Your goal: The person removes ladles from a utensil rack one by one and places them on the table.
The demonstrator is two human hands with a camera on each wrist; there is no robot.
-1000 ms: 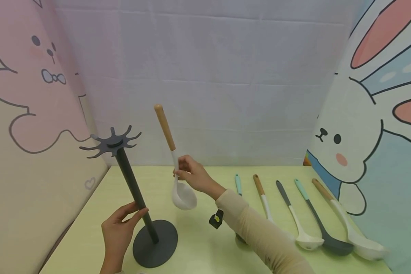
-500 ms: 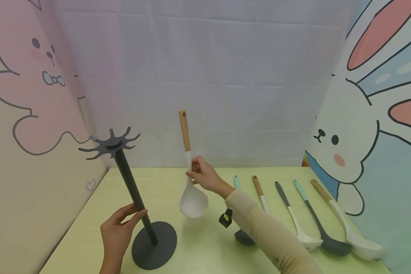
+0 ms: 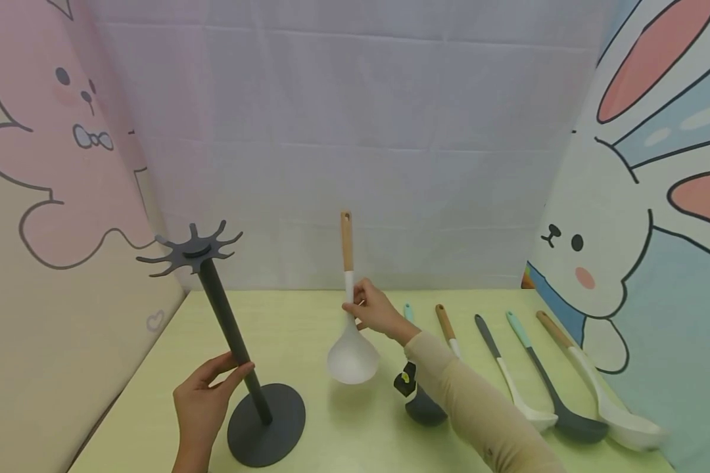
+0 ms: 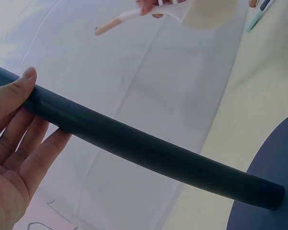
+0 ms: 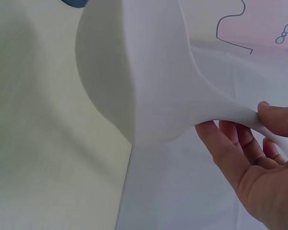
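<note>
My right hand [image 3: 381, 312] pinches a white ladle [image 3: 353, 358] with a wooden handle by its white neck. The ladle stands nearly upright above the table, handle up and bowl down. Close up in the right wrist view, thumb and fingers grip the neck beside the broad bowl [image 5: 153, 81]. To the left, a black utensil stand [image 3: 225, 312] has a round base and a spoked top of curved hooks. My left hand [image 3: 204, 394] holds its post between thumb and fingers, as the left wrist view also shows. No utensil hangs on the hooks.
Several ladles lie in a row on the right of the yellow table [image 3: 171, 394]: a teal-handled black one [image 3: 426, 410], a wooden-handled one [image 3: 445, 320] partly behind my sleeve, a grey-handled white one [image 3: 511, 384], another teal-handled black one [image 3: 580, 424] and a wooden-handled white one [image 3: 633, 427].
My right hand has carried the white ladle rightward and slightly down, away from the stand. The ladle has turned from leaning left to nearly upright. My left hand stays on the post.
</note>
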